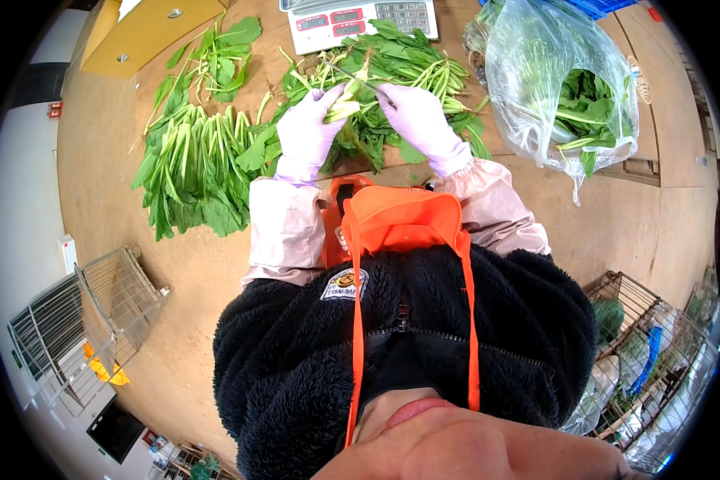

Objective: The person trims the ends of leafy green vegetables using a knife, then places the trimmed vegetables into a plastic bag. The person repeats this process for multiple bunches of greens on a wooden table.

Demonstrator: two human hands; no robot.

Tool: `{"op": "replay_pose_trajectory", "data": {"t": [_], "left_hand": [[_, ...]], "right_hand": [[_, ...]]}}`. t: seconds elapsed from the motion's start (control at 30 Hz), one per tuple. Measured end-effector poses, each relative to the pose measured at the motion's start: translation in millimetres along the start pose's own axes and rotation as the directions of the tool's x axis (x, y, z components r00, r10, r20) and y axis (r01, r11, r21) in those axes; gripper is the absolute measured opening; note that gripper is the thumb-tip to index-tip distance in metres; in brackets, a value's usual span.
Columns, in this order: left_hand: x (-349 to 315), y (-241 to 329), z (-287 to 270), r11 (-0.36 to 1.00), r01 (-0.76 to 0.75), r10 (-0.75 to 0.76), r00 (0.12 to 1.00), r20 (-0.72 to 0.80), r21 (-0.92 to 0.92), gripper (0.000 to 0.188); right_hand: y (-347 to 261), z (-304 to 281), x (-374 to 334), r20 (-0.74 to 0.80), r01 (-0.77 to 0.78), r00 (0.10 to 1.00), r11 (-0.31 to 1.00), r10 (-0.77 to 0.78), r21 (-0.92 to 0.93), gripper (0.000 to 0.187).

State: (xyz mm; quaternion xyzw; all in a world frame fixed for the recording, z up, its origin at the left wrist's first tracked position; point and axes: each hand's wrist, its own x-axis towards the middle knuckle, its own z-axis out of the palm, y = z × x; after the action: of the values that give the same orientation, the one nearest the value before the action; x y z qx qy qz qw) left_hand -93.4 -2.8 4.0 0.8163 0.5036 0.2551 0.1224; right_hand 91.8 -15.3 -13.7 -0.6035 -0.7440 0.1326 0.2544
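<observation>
Lilac gloves cover both my hands. My left hand (308, 132) is closed around the pale stems of a leafy green (346, 106), its cut end pointing away from me. In my right hand (416, 120) is a thin knife (358, 81), its dark narrow blade slanting to the far left across the stems. Beyond and beneath the hands spreads a loose heap of leafy greens (432, 70). To the left, a bunch of greens (196, 160) lies with its stems together, leaves hanging over the table's near edge.
A digital scale (352, 22) stands at the back. Scattered leaves (224, 64) lie at the far left, near a yellow drawer box (148, 36). On the right sits a clear plastic bag (548, 80) of greens. Wire cages (120, 296) and a loaded wire cart (648, 352) stand on the floor behind.
</observation>
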Motion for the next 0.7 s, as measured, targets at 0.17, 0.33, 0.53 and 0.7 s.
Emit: {"op": "replay_pose_trajectory", "data": {"t": [0.17,0.33,0.53,0.7], "left_hand": [[1.5,-5.6,15.0,0.969,0.039,-0.043,0.999,-0.010,-0.243,0.040],[6.2,-30.9,21.0,0.771,0.252,-0.298,0.954,0.019,-0.585,0.037],[12.3,-36.2,20.6,0.527,0.349,-0.297,0.930,0.217,-0.775,0.037],[19.6,-28.0,13.5,0.674,0.321,-0.337,0.935,0.110,-0.666,0.028]], "right_hand": [[9.0,12.4,32.8,0.100,-0.051,0.994,0.988,0.037,0.143,0.017],[-1.3,-9.1,33.5,0.431,-0.500,0.866,0.501,0.256,0.707,0.027],[-14.1,1.7,37.6,0.318,-0.360,0.933,0.479,0.171,0.800,0.040],[-18.3,12.4,39.8,0.013,-0.142,0.984,0.731,0.180,0.667,0.030]]}}
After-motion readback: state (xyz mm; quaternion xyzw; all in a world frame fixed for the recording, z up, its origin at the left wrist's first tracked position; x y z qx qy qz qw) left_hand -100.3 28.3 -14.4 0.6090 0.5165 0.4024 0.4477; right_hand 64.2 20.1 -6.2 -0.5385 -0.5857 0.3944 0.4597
